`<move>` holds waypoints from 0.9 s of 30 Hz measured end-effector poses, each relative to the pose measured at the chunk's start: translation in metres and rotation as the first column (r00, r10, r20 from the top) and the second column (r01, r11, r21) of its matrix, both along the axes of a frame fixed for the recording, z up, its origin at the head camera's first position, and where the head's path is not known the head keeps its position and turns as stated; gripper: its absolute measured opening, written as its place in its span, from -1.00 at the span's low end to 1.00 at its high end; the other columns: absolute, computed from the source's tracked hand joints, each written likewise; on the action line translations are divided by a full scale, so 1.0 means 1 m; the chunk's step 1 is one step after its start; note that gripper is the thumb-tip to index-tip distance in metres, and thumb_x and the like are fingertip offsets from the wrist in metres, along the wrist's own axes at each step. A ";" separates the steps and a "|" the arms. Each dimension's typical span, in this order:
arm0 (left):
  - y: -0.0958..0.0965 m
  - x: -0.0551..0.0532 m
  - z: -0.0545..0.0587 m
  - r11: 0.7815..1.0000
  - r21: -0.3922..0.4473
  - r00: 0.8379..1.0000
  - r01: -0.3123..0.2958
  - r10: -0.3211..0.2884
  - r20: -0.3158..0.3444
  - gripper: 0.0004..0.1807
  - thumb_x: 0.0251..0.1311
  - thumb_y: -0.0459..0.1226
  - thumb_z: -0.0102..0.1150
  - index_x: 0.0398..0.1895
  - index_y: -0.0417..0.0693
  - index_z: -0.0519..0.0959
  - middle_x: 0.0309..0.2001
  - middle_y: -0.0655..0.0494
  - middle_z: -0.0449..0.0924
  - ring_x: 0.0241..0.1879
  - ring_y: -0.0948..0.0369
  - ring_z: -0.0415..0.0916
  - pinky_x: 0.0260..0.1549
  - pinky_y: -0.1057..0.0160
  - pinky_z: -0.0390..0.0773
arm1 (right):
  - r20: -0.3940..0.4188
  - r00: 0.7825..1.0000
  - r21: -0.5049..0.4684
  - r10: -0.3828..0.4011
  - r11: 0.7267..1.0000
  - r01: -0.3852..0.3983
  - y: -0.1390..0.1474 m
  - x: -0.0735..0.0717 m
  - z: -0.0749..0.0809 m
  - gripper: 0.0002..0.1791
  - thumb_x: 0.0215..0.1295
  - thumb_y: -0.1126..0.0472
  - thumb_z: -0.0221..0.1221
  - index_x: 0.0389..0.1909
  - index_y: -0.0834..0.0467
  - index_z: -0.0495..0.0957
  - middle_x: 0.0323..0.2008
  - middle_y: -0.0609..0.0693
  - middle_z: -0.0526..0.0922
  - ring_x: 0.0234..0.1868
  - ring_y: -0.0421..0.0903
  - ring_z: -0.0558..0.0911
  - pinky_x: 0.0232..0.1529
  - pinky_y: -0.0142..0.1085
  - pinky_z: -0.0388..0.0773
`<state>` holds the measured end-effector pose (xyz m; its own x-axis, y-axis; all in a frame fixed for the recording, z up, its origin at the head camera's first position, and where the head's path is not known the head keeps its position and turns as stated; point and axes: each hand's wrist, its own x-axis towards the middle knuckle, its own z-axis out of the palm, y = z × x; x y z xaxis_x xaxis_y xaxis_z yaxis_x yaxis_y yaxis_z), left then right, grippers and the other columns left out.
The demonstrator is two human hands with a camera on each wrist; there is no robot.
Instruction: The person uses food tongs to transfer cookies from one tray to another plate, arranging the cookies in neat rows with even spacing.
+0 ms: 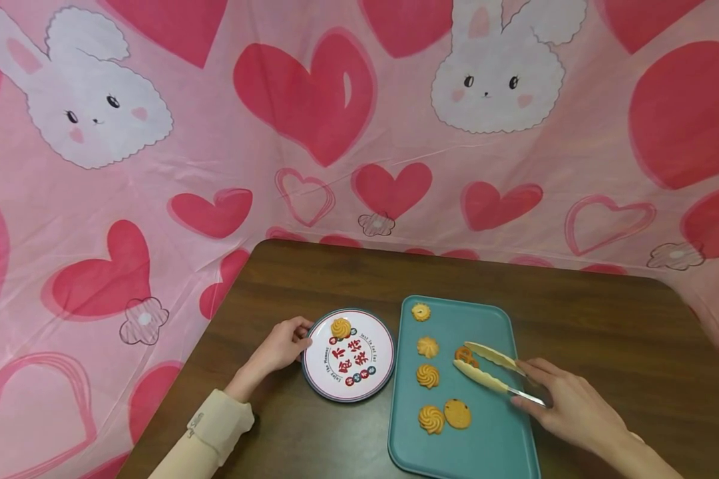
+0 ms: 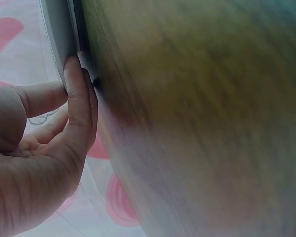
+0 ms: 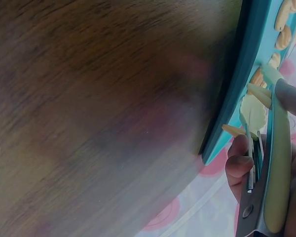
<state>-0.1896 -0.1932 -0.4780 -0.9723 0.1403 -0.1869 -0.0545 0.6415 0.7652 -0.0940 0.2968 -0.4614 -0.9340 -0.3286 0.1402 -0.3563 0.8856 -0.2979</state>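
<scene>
Hands well apart: left hand [image 1: 284,344] at lower centre, right hand [image 1: 575,402] at lower right. Left: thumb above, fingers below, pinching the left rim of a round white plate [image 1: 385,352] with red characters and dark edge. Right: clamped on metal tongs [image 1: 482,378] with pale-yellow tips, which stand spread either side of a brown pretzel-shaped biscuit [image 1: 466,357]; contact unclear. Pretzel sits right of centre on a teal rectangular tray [image 1: 485,446]. Tray's left edge just beside plate's right edge, little room between. More room on the dark wood table [image 1: 347,273] above both and right of tray. Plate holds one golden swirl biscuit [image 1: 341,328], upper left of its face. Tray also holds four golden biscuits [image 1: 428,376] down its left side, one flat round biscuit [image 1: 458,414] beside the lowest
</scene>
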 end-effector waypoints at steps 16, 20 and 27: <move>-0.001 0.001 0.000 1.000 0.007 1.000 0.009 -0.009 -0.005 -0.70 0.24 -0.50 0.24 0.04 -0.35 0.55 -0.32 0.00 0.50 -0.43 0.17 0.48 -0.54 0.23 0.66 | -0.046 0.999 0.005 0.008 1.000 -0.008 0.000 -0.001 0.003 -0.34 0.05 -0.11 0.47 0.09 0.22 0.64 -0.02 -0.02 0.64 -0.19 -0.12 0.65 -0.25 -0.08 0.66; -0.001 0.000 0.000 1.000 0.003 1.000 0.009 -0.009 -0.007 -0.70 0.24 -0.50 0.25 0.04 -0.34 0.55 -0.32 0.00 0.49 -0.43 0.18 0.48 -0.54 0.24 0.66 | -0.056 0.998 0.008 0.017 1.000 -0.017 -0.003 -0.003 0.005 -0.34 0.04 -0.09 0.48 0.10 0.21 0.64 -0.01 -0.02 0.64 -0.20 -0.13 0.65 -0.26 -0.09 0.66; -0.001 0.000 0.000 1.000 0.001 1.000 0.011 -0.011 -0.008 -0.70 0.24 -0.50 0.24 0.04 -0.34 0.55 -0.33 0.01 0.49 -0.43 0.18 0.48 -0.55 0.24 0.65 | -0.148 0.986 0.004 0.075 0.997 -0.075 -0.010 -0.011 0.011 -0.36 -0.01 -0.02 0.52 0.10 0.18 0.64 -0.06 -0.05 0.65 -0.26 -0.18 0.64 -0.31 -0.15 0.66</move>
